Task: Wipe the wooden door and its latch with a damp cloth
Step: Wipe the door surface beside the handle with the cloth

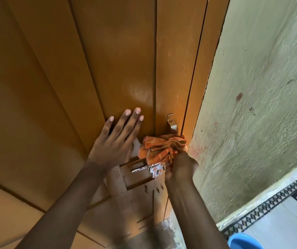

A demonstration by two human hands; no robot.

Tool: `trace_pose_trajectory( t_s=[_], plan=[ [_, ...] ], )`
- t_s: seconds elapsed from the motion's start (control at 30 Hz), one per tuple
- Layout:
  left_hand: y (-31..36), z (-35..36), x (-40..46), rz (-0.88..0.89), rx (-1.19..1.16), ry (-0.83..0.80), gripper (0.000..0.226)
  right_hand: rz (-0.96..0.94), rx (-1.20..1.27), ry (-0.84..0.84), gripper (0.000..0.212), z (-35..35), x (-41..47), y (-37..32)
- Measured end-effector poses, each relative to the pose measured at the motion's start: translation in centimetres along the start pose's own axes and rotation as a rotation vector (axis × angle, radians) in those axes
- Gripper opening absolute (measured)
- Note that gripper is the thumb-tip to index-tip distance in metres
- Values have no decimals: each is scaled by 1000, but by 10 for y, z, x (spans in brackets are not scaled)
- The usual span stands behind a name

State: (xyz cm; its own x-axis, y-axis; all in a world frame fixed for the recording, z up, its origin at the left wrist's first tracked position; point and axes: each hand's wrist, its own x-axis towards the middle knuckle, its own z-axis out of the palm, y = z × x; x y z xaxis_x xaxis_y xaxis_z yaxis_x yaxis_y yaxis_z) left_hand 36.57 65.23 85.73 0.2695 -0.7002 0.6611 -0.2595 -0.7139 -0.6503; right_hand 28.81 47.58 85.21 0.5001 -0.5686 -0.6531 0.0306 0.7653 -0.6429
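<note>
The brown wooden door point(94, 60) fills most of the head view. My left hand point(116, 139) lies flat against a door panel with straight, spread fingers. My right hand point(181, 167) grips a bunched orange cloth point(163, 147) and presses it on the door's right stile, near the frame. A shiny metal sliding latch point(145, 168) sits just below the cloth, on a recessed plate. Above the cloth, a small metal handle point(172, 122) sticks out from the stile. Part of the cloth covers the door where the handle's lower end meets it.
A rough pale-green wall point(257, 105) stands right of the door frame point(200, 72). A patterned tile border point(262, 207) runs along the pale floor at lower right. The rim of a blue plastic container point(242, 241) shows at the bottom right edge.
</note>
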Motion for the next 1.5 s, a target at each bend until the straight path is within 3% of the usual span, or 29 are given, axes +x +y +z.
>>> trace_pose_trajectory(
  t_s=[0.1, 0.17, 0.27, 0.4, 0.53, 0.63, 0.7, 0.8, 0.9, 1.1, 1.23, 1.37, 1.5],
  plan=[
    [0, -2, 1, -4, -10, 14, 75, 0, 16, -27, 11, 5, -3, 5],
    [0, -2, 1, -3, -11, 8, 74, 64, 79, -49, 31, 5, 0, 1],
    [0, -2, 1, 4, -8, -6, 73, 51, 43, -87, 14, -6, 1, -6],
    [0, -2, 1, 6, -10, 9, 69, -110, -57, -223, 28, -35, 1, 10],
    [-1, -3, 1, 3, -14, 3, 69, 50, 150, -268, 26, -53, 11, 10],
    [0, -4, 0, 0, -29, -8, 69, 138, 270, -341, 53, -58, 10, 5],
    [0, -6, 0, 2, -43, -26, 69, 100, 208, -411, 69, -60, 6, 0],
    [-2, -10, 0, -5, -72, -62, 69, -36, 9, -470, 30, -64, -6, -5],
    [-2, -21, 4, -55, -213, -130, 68, -201, -125, -452, 25, -73, -6, -7],
    [46, -60, -24, -140, -850, -123, 39, -295, -251, -509, 19, -95, -18, -5],
    [87, -87, -46, -229, -976, -205, 41, -215, -205, -573, 36, -109, -26, 4],
    [101, -104, -54, -366, -1084, -114, 14, -162, -175, -482, 52, -121, -26, 14],
    [105, -128, -55, -342, -1052, -65, 6, -91, -180, -386, 41, -134, -23, 19]
  ],
)
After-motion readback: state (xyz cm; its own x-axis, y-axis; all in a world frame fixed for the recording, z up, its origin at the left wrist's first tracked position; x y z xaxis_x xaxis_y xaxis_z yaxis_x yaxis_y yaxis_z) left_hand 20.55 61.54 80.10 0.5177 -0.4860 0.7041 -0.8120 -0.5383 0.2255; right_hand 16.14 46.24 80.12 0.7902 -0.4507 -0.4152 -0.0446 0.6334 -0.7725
